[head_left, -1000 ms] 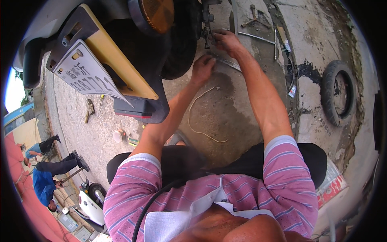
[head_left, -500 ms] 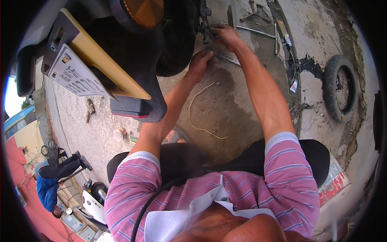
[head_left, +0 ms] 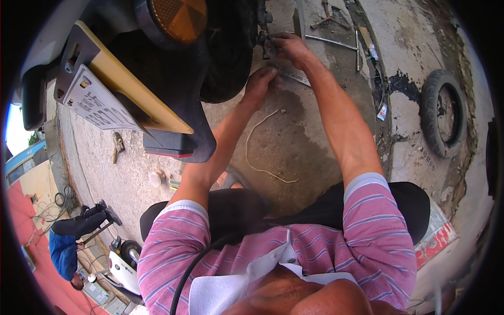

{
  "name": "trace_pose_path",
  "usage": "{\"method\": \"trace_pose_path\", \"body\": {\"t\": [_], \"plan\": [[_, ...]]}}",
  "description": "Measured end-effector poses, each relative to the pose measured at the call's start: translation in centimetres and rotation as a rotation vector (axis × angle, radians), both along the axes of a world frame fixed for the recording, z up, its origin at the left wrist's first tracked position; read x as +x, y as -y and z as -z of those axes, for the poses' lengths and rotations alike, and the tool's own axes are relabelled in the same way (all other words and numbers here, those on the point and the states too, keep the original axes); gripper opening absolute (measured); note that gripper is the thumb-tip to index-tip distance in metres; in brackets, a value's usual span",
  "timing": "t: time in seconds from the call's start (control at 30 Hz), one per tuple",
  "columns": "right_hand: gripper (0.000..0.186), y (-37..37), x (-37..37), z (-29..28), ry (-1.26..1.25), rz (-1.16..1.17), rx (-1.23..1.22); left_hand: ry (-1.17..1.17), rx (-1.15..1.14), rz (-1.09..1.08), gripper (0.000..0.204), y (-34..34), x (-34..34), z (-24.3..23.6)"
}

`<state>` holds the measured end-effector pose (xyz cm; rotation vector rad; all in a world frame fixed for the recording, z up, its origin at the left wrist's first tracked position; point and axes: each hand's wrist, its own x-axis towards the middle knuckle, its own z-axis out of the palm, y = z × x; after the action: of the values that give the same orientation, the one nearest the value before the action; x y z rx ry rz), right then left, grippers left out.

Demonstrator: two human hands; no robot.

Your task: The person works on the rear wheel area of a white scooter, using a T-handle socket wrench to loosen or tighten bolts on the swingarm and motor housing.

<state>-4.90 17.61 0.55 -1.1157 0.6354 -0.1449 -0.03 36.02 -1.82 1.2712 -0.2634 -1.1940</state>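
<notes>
At the lower side of a motorcycle's rear wheel (head_left: 228, 65), my right hand (head_left: 291, 49) is curled with its fingertips at a small dark metal linkage (head_left: 265, 42). What lies between those fingertips is hidden. Just below and to the left, my left hand (head_left: 259, 88) is closed, thumb against bent fingers, beside the tyre. Whatever it may hold cannot be made out. A flat metal bar (head_left: 298, 79) lies close to both hands, and its near end is lost behind the fingers. Above the wheel are an orange round reflector (head_left: 181, 18) and a tilted licence plate (head_left: 100, 102).
A loose tyre (head_left: 443, 113) lies at right. Metal rods (head_left: 333, 42) and a three-armed wrench (head_left: 329, 20) are on the ground ahead. Pale cord (head_left: 249, 139) curls below my hands. Pliers-like tool (head_left: 117, 147) sits left. A person in blue (head_left: 64, 254) is at far left, near a white scooter (head_left: 123, 270).
My right hand's fingertips have shifted slightly left and down at the linkage. My left hand stays nearly in place. The plate and reflector appear a little lower and further left.
</notes>
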Motion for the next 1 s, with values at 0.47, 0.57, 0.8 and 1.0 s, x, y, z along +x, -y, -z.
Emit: {"method": "trace_pose_path", "body": {"t": [0.47,0.57,0.8,1.0], "plan": [[0.037,-0.9,-0.1,0.4,-0.011,0.020,0.058,-0.191,-0.040,-0.192,0.012,1.8,-0.1,1.0],[0.036,-1.3,-1.0,1.6,-0.044,-0.012,0.022,-0.189,0.045,-0.212,0.012,2.0,-0.2,0.8],[0.034,-2.5,-1.8,2.1,-0.071,0.047,-0.140,-0.115,-0.031,-0.171,0.016,1.9,0.7,1.4],[0.035,-2.4,-0.7,3.0,-0.119,0.096,-0.200,-0.145,-0.008,-0.230,0.017,2.0,-0.6,0.4]]}}
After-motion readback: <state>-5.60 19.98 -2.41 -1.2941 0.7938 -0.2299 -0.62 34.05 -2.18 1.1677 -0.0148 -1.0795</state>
